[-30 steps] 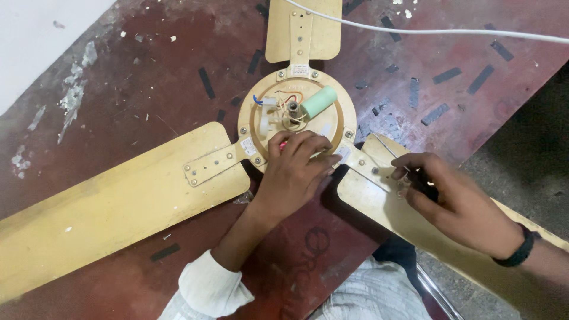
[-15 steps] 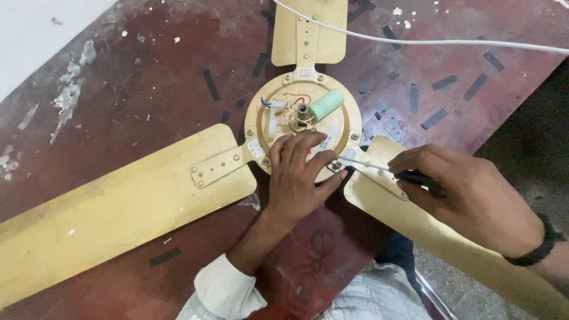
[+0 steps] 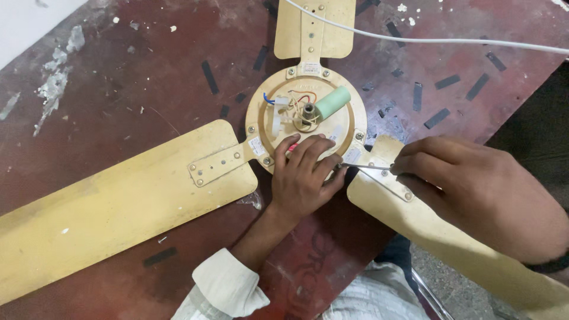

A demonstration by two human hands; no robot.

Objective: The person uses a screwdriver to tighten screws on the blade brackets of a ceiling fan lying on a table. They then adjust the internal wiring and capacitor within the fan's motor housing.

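A cream ceiling fan lies on a dark red table, its round motor hub point(image 3: 261, 127) facing up with wires and a green cylindrical capacitor point(image 3: 332, 102) at the centre. My left hand point(image 3: 305, 178) lies flat on the near edge of the hub, fingers spread over it. My right hand point(image 3: 474, 189) is closed around a screwdriver point(image 3: 364, 167). Its thin metal shaft points left across the right blade's bracket point(image 3: 388, 178), and the tip sits at the hub rim beside my left fingertips.
Three blades spread from the hub: a long one to the left point(image 3: 118, 201), a short-looking one at the top point(image 3: 314, 26) and one to the lower right point(image 3: 450, 249). A white cable point(image 3: 427, 40) crosses the table's far right. The table edge runs down the right side.
My right hand has shifted from the blade bracket and now holds the screwdriver with its tip at the hub rim. My left hand has stayed on the hub.
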